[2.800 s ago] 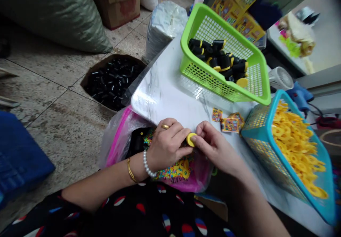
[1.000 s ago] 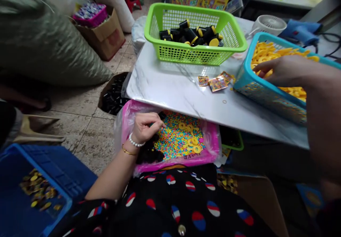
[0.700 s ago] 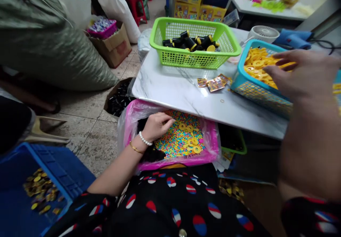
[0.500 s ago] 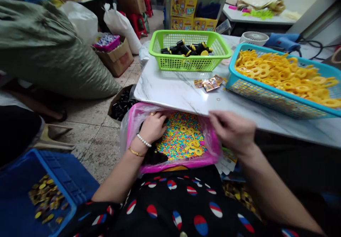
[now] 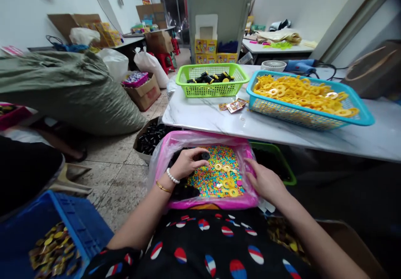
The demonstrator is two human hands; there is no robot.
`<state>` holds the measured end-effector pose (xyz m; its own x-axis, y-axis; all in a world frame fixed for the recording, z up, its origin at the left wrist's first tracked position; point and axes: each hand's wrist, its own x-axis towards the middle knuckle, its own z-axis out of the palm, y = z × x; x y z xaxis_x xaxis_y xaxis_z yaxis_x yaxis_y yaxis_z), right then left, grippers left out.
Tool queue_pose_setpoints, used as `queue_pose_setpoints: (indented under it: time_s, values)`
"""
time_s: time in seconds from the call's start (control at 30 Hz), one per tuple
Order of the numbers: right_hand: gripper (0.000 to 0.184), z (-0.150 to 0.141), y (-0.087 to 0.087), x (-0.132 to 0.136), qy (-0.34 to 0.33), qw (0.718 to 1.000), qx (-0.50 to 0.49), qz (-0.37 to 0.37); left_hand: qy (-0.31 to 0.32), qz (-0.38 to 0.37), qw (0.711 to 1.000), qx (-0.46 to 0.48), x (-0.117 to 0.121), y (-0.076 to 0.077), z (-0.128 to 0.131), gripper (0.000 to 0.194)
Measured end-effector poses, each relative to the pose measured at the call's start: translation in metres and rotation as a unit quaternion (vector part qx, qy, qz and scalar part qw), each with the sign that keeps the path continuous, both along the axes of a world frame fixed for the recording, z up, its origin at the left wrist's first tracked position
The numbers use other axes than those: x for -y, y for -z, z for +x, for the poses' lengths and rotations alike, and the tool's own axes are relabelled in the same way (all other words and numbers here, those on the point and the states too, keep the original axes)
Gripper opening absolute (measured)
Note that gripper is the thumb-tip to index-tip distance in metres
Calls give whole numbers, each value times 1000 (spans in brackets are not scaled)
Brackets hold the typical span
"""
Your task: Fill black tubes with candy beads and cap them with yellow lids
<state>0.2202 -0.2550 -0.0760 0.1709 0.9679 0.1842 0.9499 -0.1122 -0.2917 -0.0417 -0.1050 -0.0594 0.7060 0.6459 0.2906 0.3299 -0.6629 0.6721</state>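
A pink basket [image 5: 216,205] lined with clear plastic sits at the table's near edge, against my lap. Small multicoloured beads [image 5: 203,178] fill much of it, with several yellow rings [image 5: 229,183] on top and black pieces [image 5: 184,192] along its left side. My left hand [image 5: 188,162] is over the beads, pinching a small black cylinder [image 5: 205,156] between thumb and fingers. At the basket's right rim is my right hand [image 5: 265,178], thumb and fingers apart, with nothing visible in it.
On the marble-patterned table [image 5: 200,114] stand a green basket [image 5: 213,90] of black-and-yellow pieces and a blue basket [image 5: 313,120] of yellow rings. Foil packets [image 5: 235,105] lie between them. Left are a box of black pieces [image 5: 153,137], a large sack [image 5: 94,99] and a blue crate [image 5: 81,224].
My left hand has lifted from the black pieces with a black cylinder. My right hand has lowered from the table edge to the basket's right rim and its fingers have opened. The view has tilted up.
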Motion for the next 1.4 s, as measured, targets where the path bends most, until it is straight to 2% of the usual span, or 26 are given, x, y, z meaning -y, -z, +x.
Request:
queue_pose_setpoints:
  time_s: [0.1, 0.23, 0.33, 0.43, 0.53, 0.63, 0.7, 0.83, 0.97, 1.07, 1.17, 1.27, 1.4]
  values:
    - [36, -16, -6, -12, -10, 998, 55, 43, 23, -51, 998, 21, 1, 5, 4, 33]
    - [32, -54, -12, -50, -104, 992, 24, -63, 42, -94, 994, 24, -2, 13, 10, 34]
    - [19, -73, -10, -75, -130, 984, 27, -116, 34, -108, 993, 28, 0, 14, 9, 36]
    - [14, -75, -8, -92, -133, 981, 23, -142, 11, -111, 993, 45, 1, 11, 5, 35]
    - [22, -67, -10, -109, -105, 984, 11, -144, -13, -122, 990, 63, 0, 10, 1, 34]
    - [28, -62, -8, -127, -84, 983, -17, -162, -47, -165, 983, 73, -1, 13, 1, 31]
    - [24, -61, -6, -135, -98, 978, -54, -178, -75, -211, 971, 81, -1, 15, 2, 31]
    - [12, -56, -12, -138, -137, 963, -163, -168, -100, -328, 932, 120, -6, 15, 5, 38]
    - [18, -54, -33, -128, -176, 936, -268, -145, -97, -445, 872, 179, -15, 12, 4, 32]
    - [18, -64, -49, -121, -196, 923, -308, -123, -86, -518, 823, 218, -17, 12, 4, 33]
    - [15, -81, -57, -118, -209, 926, -305, -74, -59, -572, 776, 259, -16, 12, 5, 27]
    - [19, -95, -61, -119, -228, 940, -253, -14, -26, -615, 733, 291, -15, 12, 4, 17]
    - [23, -92, -62, -120, -220, 943, -249, 22, 3, -642, 695, 323, -17, 11, -2, 9]
